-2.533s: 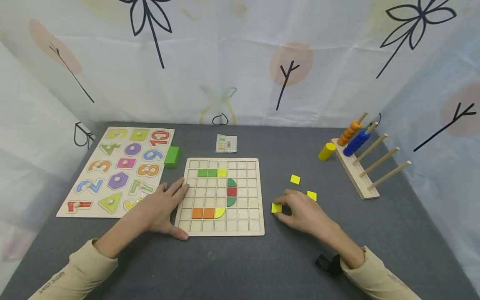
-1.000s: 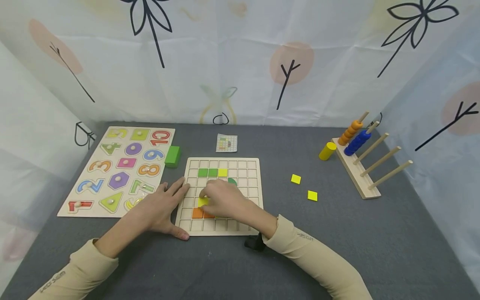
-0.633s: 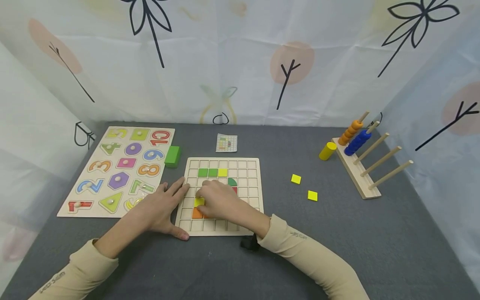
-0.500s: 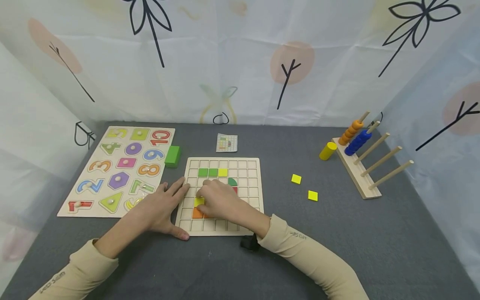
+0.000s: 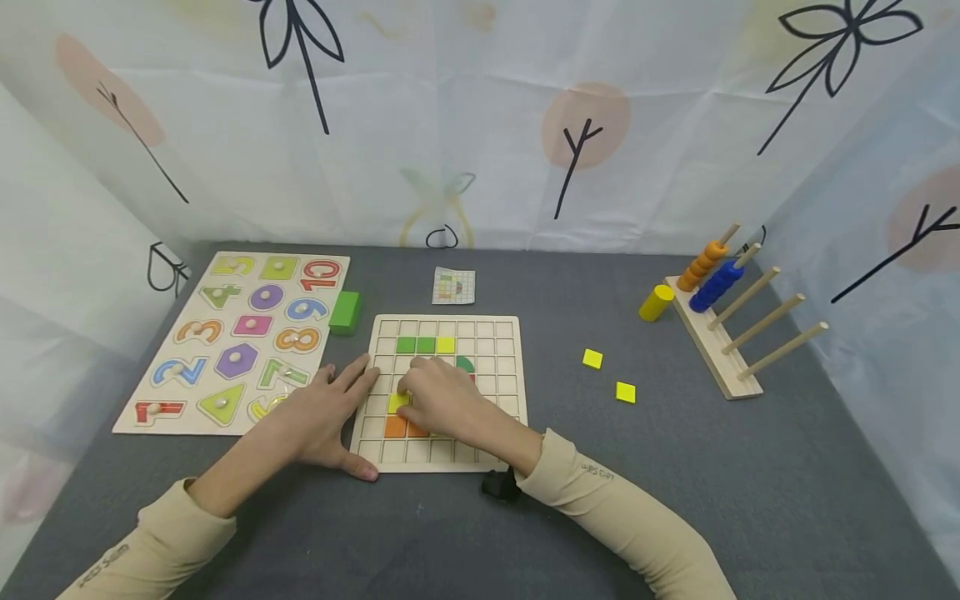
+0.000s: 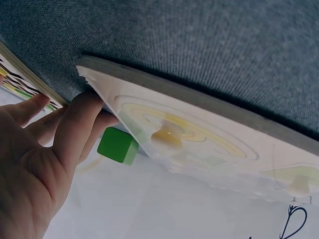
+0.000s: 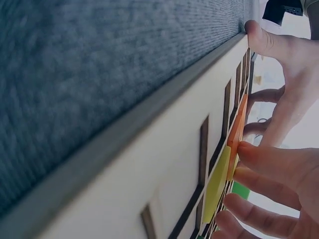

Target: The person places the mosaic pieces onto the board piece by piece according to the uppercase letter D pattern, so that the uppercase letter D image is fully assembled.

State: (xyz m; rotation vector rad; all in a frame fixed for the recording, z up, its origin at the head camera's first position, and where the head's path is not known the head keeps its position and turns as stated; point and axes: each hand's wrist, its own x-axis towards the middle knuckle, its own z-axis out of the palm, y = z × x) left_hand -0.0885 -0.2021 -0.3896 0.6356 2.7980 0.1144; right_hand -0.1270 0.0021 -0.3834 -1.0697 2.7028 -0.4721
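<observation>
In the head view a wooden grid board (image 5: 487, 454) lies on the dark table. My left hand (image 5: 322, 421) rests along its left edge, fingers spread. The left wrist view shows that hand (image 6: 35, 154) beside a number puzzle. My right hand (image 5: 442, 400) reaches over the board, thumb and forefinger pinching a yellow square tile (image 5: 397, 403) just above the orange tiles (image 5: 395, 427). In the right wrist view the right-hand fingertips (image 7: 246, 152) are low over the board, near a rounded yellow tile (image 7: 217, 181). Green tiles (image 5: 406, 345) and another yellow tile (image 5: 446, 344) form a row higher up.
Two loose yellow tiles (image 5: 592, 358) lie right of the board. A small pattern card (image 5: 453, 286) is behind it. On the left are a number puzzle (image 5: 251, 300) and a green block (image 5: 345, 313); on the right, a peg stand (image 5: 712, 337) with beads and a yellow cylinder (image 5: 656, 302).
My right hand has carried a yellow square tile from the table on the right onto the board, above the orange tiles. It then shifts slightly. My left hand stays put.
</observation>
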